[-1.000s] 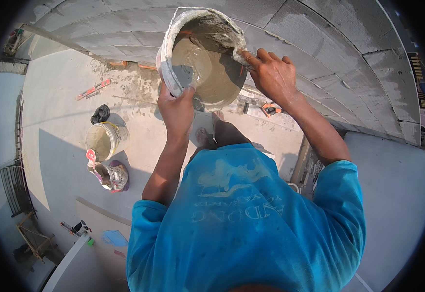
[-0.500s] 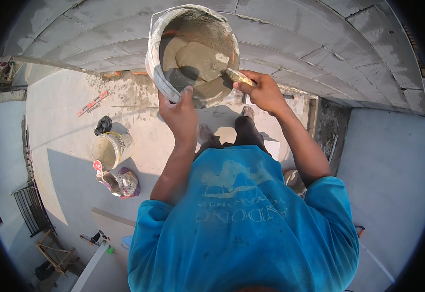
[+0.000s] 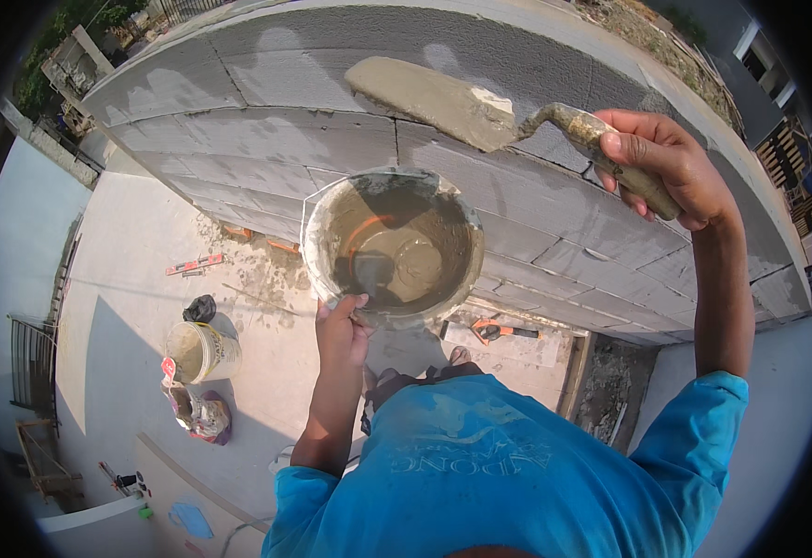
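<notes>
Near the middle, my left hand [image 3: 341, 330] is closed on the near rim of a mortar-caked bucket [image 3: 466, 232]. Wet grey mortar [image 3: 420, 265] lies inside it, over an orange patch on the inner surface. At upper right, my right hand [image 3: 666, 163] grips the handle of a trowel [image 3: 638, 186]. Its blade carries a long load of grey mortar [image 3: 429, 102] and is held above the bucket, against the backdrop of the grey block wall [image 3: 238, 149]. I cannot tell whether the blade touches the blocks.
On the floor at left stand a pale bucket [image 3: 211, 353], a dark bag [image 3: 199, 309] and an open sack [image 3: 203, 418], with a red level [image 3: 192, 265] farther back. An orange-handled tool [image 3: 508, 332] lies at the wall's foot. Long boards [image 3: 173, 470] are at lower left.
My right hand and the trowel have risen out of the bucket, up and rightward, with mortar on the blade. The bucket and my left hand are lower in view. The view now shows more wall top.
</notes>
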Action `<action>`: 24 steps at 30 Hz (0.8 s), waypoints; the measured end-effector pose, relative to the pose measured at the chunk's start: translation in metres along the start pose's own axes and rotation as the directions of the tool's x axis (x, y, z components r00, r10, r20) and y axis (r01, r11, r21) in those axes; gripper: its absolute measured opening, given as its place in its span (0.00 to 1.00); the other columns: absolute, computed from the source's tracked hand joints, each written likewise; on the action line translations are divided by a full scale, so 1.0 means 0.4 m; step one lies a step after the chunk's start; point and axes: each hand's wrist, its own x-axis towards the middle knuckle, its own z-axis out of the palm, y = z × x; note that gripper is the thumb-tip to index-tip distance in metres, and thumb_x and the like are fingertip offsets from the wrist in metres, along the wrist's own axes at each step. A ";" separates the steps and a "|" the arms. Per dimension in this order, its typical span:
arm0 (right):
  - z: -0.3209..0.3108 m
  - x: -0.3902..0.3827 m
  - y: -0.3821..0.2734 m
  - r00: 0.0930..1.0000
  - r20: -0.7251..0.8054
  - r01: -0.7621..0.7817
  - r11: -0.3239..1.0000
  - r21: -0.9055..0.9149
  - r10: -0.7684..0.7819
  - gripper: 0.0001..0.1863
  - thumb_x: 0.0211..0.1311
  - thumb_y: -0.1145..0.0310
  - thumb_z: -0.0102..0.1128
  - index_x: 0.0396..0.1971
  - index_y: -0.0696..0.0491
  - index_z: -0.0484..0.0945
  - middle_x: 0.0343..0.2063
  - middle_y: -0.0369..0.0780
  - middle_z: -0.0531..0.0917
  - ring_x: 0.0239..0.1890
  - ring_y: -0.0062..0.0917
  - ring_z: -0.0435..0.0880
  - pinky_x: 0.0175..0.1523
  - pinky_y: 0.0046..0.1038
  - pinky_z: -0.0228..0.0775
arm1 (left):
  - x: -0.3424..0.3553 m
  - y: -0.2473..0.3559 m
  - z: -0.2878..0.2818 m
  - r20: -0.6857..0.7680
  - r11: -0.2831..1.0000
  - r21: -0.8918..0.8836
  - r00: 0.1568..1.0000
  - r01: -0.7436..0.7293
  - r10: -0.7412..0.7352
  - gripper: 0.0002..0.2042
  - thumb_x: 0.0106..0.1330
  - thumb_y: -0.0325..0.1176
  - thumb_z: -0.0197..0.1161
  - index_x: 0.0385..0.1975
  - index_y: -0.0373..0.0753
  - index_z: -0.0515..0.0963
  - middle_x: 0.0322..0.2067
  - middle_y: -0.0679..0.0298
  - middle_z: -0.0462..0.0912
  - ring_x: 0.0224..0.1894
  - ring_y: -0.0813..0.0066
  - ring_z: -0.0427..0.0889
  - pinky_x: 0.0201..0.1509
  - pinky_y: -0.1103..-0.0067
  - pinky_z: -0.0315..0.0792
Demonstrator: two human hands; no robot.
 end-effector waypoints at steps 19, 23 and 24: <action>-0.177 0.245 -0.226 0.951 -0.243 -0.051 0.678 -0.733 -0.191 0.25 0.60 0.56 0.65 0.55 0.51 0.79 0.41 0.42 0.84 0.40 0.29 0.81 0.44 0.31 0.73 | -0.059 -0.108 0.018 -0.057 0.988 0.096 0.990 -0.122 0.128 0.32 0.54 0.15 0.52 0.64 0.37 0.60 0.53 0.54 0.72 0.51 0.59 0.79 0.43 0.66 0.85; -0.184 0.361 -0.239 0.963 -0.091 0.123 0.718 -0.685 -0.252 0.26 0.58 0.56 0.66 0.55 0.53 0.79 0.48 0.46 0.84 0.49 0.33 0.82 0.54 0.36 0.75 | -0.034 -0.083 0.004 -0.095 0.985 0.151 0.990 -0.088 0.103 0.31 0.54 0.15 0.53 0.62 0.38 0.64 0.48 0.58 0.74 0.43 0.68 0.77 0.34 0.74 0.76; -0.155 0.388 -0.253 0.952 -0.093 0.146 0.697 -0.702 -0.293 0.27 0.58 0.55 0.66 0.55 0.52 0.79 0.48 0.46 0.84 0.49 0.34 0.82 0.54 0.36 0.75 | -0.039 -0.068 -0.004 -0.105 0.987 0.127 0.988 -0.098 0.112 0.30 0.53 0.15 0.54 0.61 0.39 0.66 0.44 0.61 0.75 0.36 0.75 0.75 0.25 0.81 0.67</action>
